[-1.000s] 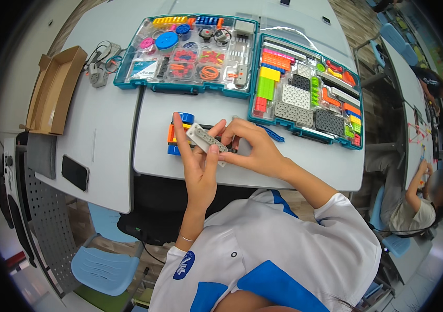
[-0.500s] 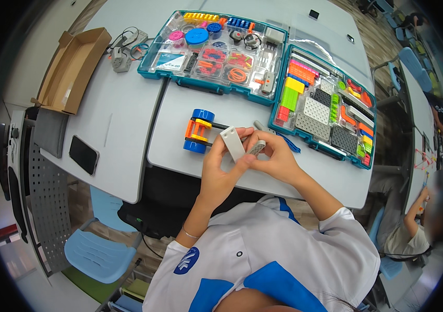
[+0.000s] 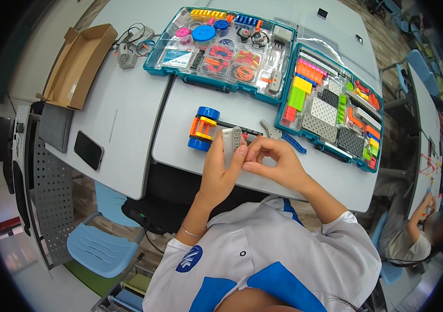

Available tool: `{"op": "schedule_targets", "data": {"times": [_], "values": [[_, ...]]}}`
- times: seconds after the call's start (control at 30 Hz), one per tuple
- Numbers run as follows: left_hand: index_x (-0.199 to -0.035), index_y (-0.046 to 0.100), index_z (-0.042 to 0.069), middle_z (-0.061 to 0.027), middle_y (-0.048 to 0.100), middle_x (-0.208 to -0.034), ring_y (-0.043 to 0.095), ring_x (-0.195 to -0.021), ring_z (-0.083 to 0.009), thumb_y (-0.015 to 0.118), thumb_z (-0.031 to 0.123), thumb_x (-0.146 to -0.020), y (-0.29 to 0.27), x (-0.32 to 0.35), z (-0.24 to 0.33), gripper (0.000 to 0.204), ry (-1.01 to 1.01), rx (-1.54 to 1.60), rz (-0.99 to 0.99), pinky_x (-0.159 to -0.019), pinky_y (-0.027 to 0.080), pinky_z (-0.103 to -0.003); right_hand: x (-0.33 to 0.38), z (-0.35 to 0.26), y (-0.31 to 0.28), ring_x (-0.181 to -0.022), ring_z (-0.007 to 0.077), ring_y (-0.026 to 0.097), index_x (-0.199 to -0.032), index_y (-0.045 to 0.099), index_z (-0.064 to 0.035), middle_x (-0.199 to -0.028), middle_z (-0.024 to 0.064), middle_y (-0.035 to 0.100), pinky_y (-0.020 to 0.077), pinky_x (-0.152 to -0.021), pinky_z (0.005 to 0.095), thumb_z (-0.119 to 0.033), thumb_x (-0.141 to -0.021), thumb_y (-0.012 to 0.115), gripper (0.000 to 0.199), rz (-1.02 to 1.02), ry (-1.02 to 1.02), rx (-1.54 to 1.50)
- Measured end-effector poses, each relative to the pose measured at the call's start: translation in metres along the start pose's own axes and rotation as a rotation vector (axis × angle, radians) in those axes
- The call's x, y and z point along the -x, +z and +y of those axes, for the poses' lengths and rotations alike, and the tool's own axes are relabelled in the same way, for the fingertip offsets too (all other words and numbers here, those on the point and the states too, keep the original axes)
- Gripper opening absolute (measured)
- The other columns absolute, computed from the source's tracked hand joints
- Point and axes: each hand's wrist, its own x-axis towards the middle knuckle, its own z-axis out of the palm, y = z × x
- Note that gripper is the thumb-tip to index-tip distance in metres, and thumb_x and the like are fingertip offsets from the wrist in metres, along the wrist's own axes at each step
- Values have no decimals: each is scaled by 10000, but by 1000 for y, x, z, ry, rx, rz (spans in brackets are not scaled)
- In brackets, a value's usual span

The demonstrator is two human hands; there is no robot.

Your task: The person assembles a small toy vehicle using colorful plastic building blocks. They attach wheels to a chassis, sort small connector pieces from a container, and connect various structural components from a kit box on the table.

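Grey plastic, a small oblong block with holes along its face (image 3: 230, 144), stands upright at the centre of the frame, clamped in the left hand (image 3: 220, 169), whose fingers wrap its lower end. The right hand (image 3: 272, 165) meets it from the right, thumb and forefinger pinched together against the block's side; whether they nip a smaller part there is too small to tell. Both hands hover just above the near edge of a pale grey table (image 3: 128, 119).

Just beyond the block, touching the table, lies a little orange frame with two blue wheels (image 3: 203, 129) on a dark axle. To its right, near the right hand, rest a grey bent piece (image 3: 269, 130) and a blue strip (image 3: 294, 144).

Across the upper middle sits an open teal plastic tray of wheels, bands and motors (image 3: 221, 47); a second teal tray of coloured beams and grey plates (image 3: 331, 106) fills the centre right. In the upper left stands an open brown cardboard box (image 3: 78, 65), and below it a black phone (image 3: 88, 150) lies flat. Another person's hand (image 3: 429, 200) shows at the far right edge.
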Motion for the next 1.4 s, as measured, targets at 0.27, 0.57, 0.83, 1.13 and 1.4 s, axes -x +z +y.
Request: {"op": "schedule_targets", "data": {"times": [0.27,0.57,0.83,1.13,1.4], "values": [[-1156,512,-1,-51,581,-943,560,-765,-105,540,121,-1014,-42,-29,44,189,-57,-80,70,-712,471,-260,2,-3,-1,-745,76,580,-891,664,-13,-843,16,644,454,-669,229,-116,-872,744,132,37,19,43],[-1212,538,36,-153,641,-976,616,-847,-266,536,164,-992,-77,-97,45,255,424,-786,150,-736,488,-378,5,-3,2,-767,95,584,-878,659,-16,-864,26,660,465,-724,248,-94,-890,709,93,26,17,100],[-1258,556,74,-154,659,-1093,613,-1055,-302,506,468,-996,-153,-208,-27,476,458,-1468,88,-869,487,-442,3,-8,3,-777,100,587,-879,664,-11,-870,33,670,466,-737,248,-102,-895,709,102,5,23,142],[-1201,596,113,-88,587,-1088,499,-1147,-251,455,504,-1009,-183,-225,-63,458,465,-1547,-123,-1014,329,-462,3,-2,1,-774,96,585,-880,660,-10,-858,29,664,468,-715,250,-108,-899,704,108,-8,15,149],[-1106,603,110,-91,572,-1072,487,-1117,-257,322,262,-1031,-177,-229,-68,329,553,-1366,-232,-974,341,-451,0,-3,-1,-753,103,575,-904,660,5,-838,39,652,464,-698,252,-118,-905,699,130,-22,3,187]]}}
